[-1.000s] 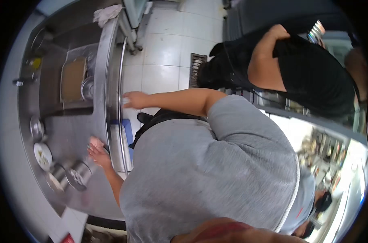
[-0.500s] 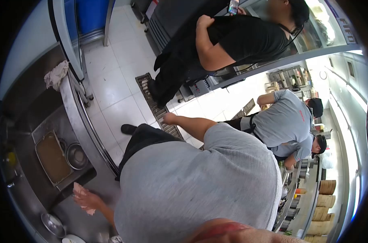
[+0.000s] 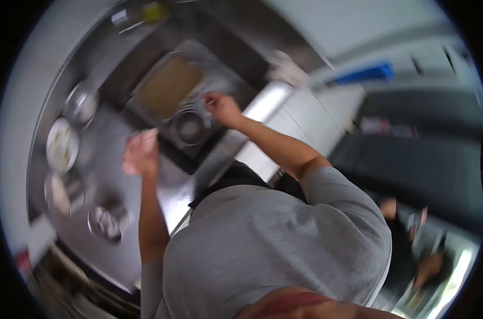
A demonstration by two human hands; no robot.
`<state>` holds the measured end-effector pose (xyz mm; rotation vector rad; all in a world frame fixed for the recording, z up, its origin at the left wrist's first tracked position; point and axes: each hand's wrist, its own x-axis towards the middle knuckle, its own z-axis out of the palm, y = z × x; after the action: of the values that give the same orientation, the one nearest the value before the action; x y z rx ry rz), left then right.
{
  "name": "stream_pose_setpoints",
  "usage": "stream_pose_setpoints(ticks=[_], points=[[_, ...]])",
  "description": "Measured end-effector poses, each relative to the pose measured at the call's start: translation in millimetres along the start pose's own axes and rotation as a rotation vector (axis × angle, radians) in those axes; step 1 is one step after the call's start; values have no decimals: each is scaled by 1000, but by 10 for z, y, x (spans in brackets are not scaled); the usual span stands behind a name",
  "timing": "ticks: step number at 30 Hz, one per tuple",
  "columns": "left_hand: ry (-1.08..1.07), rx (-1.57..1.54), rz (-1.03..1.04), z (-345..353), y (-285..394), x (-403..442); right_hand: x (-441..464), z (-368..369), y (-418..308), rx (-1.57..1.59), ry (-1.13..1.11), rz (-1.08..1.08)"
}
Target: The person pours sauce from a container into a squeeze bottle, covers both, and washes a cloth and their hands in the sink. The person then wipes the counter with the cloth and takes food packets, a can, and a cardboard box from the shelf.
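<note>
My left hand point(image 3: 144, 159) is closed on a pink cloth point(image 3: 138, 144) over the steel counter, just left of the sink. My right hand point(image 3: 224, 109) reaches over the sink's right side, fingers curled, beside a round metal bowl point(image 3: 191, 127). Motion blur hides whether anything is in those fingers. Next to the bowl in the sink lies a rectangular tray point(image 3: 169, 87) filled with brownish liquid or residue.
Along the counter's left side stand a metal bowl point(image 3: 82, 103), an oval white dish point(image 3: 62, 146) with food bits, and more bowls point(image 3: 107, 222). A whitish rag point(image 3: 285, 69) hangs at the sink's far corner. A person in black point(image 3: 401, 255) holding a phone stands behind right.
My view has swung left toward the sink, blurring the picture. My right hand has come from beside my body to above the sink. The pink cloth stays in my left hand.
</note>
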<state>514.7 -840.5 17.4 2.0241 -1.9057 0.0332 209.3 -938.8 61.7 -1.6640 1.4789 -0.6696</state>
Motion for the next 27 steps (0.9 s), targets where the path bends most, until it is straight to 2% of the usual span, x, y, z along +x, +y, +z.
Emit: stream_pose_setpoints(ticks=[2,4,6,9,11,12,13,16,17,18,19,20,21,22,24,25,26,27], points=[[-78,107,-90,-42,78,-11,556,193,-273,-27,-124,-86],[-143,92,-207,-156,177,17,1207,468,-335,-300,-167,-375],[-164,66,-273,-160,245,49,1825,592,-658,-444,-38,-513],[-81,83,-295,-97,267,88,2777,638,-1060,-502,156,-525],[-171,60,-410,-62,258,183,3271,717,-1069,-634,278,-544],[-217,45,-460,-32,249,275,3396,773,-987,-740,152,-514],[-153,-11,-454,-170,318,479,3473,815,-887,-847,27,-478],[-41,-567,-508,-162,395,1129,3531,738,-1059,-1054,-264,-327],[40,-603,-499,-42,448,1377,3486,713,-1092,-1005,-251,-347],[32,-760,-565,22,538,1652,3492,687,-1090,-957,-237,-362],[55,-966,-650,462,486,1846,3544,685,-975,-1011,-243,-403],[-116,-1197,-849,50,772,2239,3628,718,-734,-1060,-242,-437],[-141,-1695,-911,430,708,2437,3721,712,-586,-1108,-233,-472],[-320,-2099,-804,743,598,2606,3768,671,-560,-1023,-254,-492],[-311,-2295,-943,437,856,2984,3829,621,-484,-859,-311,-545],[-315,-2315,-886,433,880,3095,3912,526,-563,-744,-324,-642],[-318,-2333,-841,464,878,3193,3987,354,-576,-616,-251,-491],[-320,-2350,-796,510,850,3291,3916,2,-968,-488,-179,-340]])
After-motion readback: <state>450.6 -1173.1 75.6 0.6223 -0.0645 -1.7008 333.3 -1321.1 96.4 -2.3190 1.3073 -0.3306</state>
